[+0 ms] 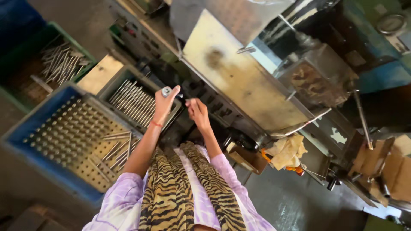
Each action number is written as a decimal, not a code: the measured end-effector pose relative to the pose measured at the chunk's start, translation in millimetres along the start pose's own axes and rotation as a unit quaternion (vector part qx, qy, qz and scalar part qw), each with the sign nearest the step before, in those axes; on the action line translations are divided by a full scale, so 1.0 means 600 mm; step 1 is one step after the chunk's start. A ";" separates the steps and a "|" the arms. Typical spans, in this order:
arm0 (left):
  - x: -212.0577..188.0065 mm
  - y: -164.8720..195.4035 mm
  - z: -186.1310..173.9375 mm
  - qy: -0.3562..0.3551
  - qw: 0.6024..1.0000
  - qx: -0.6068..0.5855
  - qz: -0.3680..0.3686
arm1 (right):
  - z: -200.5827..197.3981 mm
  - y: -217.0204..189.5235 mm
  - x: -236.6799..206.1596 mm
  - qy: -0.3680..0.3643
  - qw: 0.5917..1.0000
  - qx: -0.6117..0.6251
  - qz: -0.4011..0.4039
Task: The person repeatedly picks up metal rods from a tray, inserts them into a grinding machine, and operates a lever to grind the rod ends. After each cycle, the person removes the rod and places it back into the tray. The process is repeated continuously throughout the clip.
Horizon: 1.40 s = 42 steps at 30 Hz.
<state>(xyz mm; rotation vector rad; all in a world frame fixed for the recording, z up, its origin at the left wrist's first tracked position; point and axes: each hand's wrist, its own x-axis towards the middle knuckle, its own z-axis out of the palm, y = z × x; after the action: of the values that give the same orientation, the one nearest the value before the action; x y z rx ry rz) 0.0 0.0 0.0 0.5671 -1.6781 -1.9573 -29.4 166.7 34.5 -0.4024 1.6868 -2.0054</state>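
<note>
Two hands over a workshop machine: left hand grips a metal pin, right hand pinched.

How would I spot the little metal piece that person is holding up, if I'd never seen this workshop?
Start at the blue crate with the perforated board full of upright pins, lower left. Just beyond it sits a grey tray of long metal rods lying flat. Above that tray's right edge, the left hand pinches a short silvery round-ended piece; unlike the rods, it is stubby and held in the air.
</note>
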 end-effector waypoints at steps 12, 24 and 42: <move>-0.111 0.092 -0.035 0.081 0.992 0.006 0.093 | 0.077 -0.038 -0.036 -0.025 0.998 -0.039 0.035; -0.157 0.125 -0.063 0.149 0.977 0.008 0.152 | 0.169 -0.055 -0.106 0.032 0.998 0.041 -0.027; -0.194 0.020 -0.082 -0.069 0.861 0.500 0.060 | 0.055 -0.100 -0.137 0.240 0.938 0.170 -0.184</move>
<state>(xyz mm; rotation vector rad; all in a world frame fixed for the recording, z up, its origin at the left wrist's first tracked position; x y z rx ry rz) 122.9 31.2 3.1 0.6366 -2.7008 -0.9103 46.2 190.8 106.1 -0.1096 1.5537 -2.7979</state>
